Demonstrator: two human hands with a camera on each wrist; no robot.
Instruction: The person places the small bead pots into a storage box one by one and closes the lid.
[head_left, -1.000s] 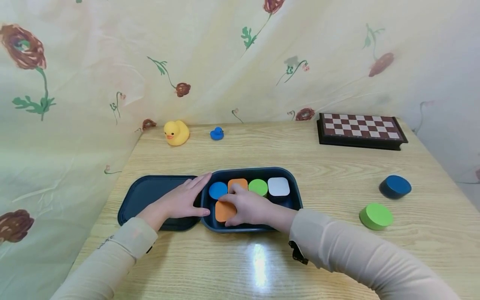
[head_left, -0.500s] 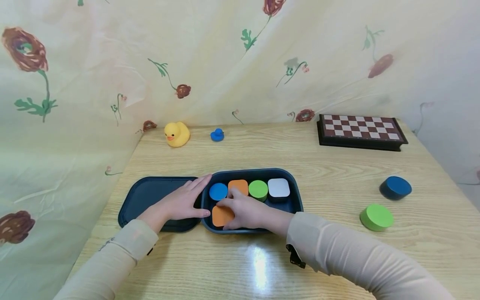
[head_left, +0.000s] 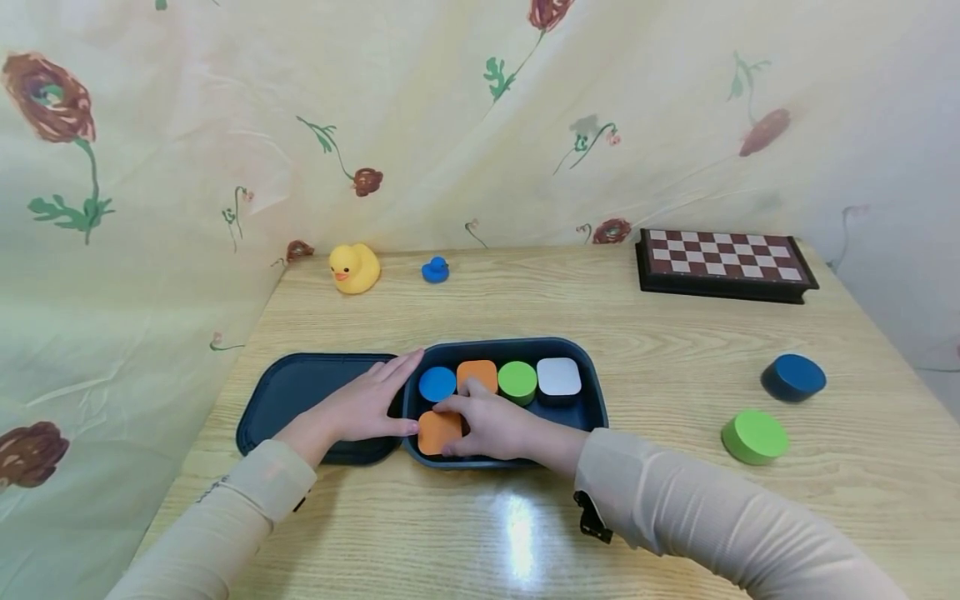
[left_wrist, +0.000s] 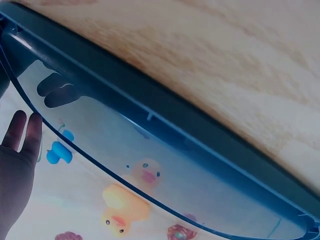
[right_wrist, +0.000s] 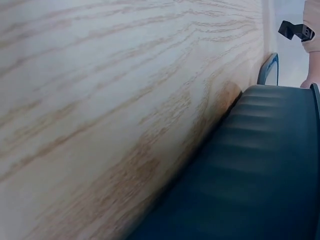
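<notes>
In the head view, a dark blue box [head_left: 602, 417] stands mid-table with blocks inside. My right hand [head_left: 501, 425] reaches into it. Thumb and fingers lie against opposite corners of an orange rounded-square block [head_left: 437, 433] at the front left. My left hand [head_left: 371, 404] lies with straight fingers over the box's left rim, above a dark lid [head_left: 300, 400]. The back row holds a blue round block [head_left: 437, 383], another orange block [head_left: 477, 373], a light green round block [head_left: 517, 379] and a white-topped block [head_left: 558, 377]. The left wrist view shows left-hand fingers [left_wrist: 32, 132] beside the lid.
Right of the box lie a dark blue round block [head_left: 793, 377] and a green round block [head_left: 755, 437]. A chessboard case [head_left: 723, 265] sits at the back right. A yellow duck [head_left: 356, 268] and a small blue duck [head_left: 435, 269] stand at the back left.
My right hand has moved the front orange block to the left and slightly toward me, up to the box's left wall. My left hand has stayed in place.
</notes>
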